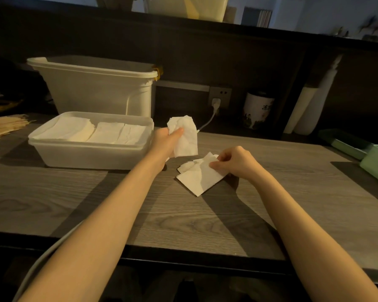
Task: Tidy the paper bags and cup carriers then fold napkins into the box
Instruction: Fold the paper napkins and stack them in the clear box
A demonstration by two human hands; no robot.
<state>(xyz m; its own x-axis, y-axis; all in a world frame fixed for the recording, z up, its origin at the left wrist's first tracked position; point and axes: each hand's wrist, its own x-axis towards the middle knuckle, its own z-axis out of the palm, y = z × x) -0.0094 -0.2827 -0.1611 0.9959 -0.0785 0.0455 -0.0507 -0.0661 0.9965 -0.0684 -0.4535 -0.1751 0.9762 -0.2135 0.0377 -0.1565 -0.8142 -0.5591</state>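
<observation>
— What is the left hand [166, 140] doing?

— It grips a folded white napkin [184, 136], thumb across the front, lifted off the wooden counter [183, 225] just right of the shallow clear box [90, 158].

— And the box?

— It stands on the counter at the left, with folded napkins [92, 131] lying flat inside, in side-by-side piles. A taller lidded tub [96, 88] stands right behind it.

— The right hand [236, 164]?

— It pinches the upper right edge of a second napkin [200, 177], which lies on the counter near the middle. Smaller white pieces peek out at that napkin's upper left; whether they are separate sheets or a turned-back flap, I cannot tell in this dim light.

— Anything else about?

— A wall socket [219, 95] with a white plug and cord, a printed jar [258, 110] beside it, wooden sticks [7, 125] at the far left, and a green tray [375, 162] at the right edge.
</observation>
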